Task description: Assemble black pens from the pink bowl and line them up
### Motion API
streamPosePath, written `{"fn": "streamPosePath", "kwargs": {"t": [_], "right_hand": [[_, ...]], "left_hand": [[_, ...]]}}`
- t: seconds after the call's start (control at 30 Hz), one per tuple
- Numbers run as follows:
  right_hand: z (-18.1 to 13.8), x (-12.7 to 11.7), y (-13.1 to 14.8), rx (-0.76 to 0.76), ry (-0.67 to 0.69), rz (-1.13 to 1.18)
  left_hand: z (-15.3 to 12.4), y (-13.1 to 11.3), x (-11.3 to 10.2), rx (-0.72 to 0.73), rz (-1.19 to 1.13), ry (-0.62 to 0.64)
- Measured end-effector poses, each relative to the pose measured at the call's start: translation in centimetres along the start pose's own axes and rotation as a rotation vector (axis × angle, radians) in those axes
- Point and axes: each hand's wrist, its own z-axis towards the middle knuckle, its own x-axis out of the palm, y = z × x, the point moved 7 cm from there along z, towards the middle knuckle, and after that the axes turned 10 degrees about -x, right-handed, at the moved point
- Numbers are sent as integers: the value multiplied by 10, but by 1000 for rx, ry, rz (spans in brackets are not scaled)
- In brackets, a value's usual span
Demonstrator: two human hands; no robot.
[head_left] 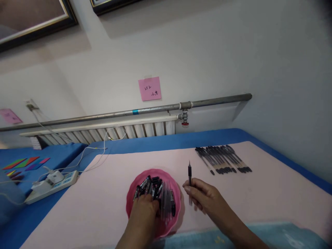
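Observation:
My right hand [204, 197] is closed on a black pen [190, 173], holding it upright with the tip pointing away, just right of a pink bowl [132, 193]. The bowl holds several black pen caps [155, 188] and clear pen parts. My left hand [144, 207] reaches into the bowl with its fingers curled down among the caps; what it grips is hidden. A row of several finished black pens [223, 159] lies side by side on the pink mat [259, 197] to the far right.
A white power strip [52, 185] with plugged cables sits at the left on the blue table cover [181, 140]. Coloured flat shapes [24, 163] lie further left. A radiator [103, 129] and pipe [212, 101] run along the wall behind, with a pink note [149, 88].

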Motion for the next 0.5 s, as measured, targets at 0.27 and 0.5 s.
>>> {"fn": "streamPosePath", "kwargs": {"t": [0.27, 0.5], "right_hand": [[1, 0, -4, -10, 3, -18], [1, 1, -1, -14, 11, -35]], "left_hand": [[-3, -1, -4, -55, 44, 78], [0, 7, 4, -57, 11, 86]]}}
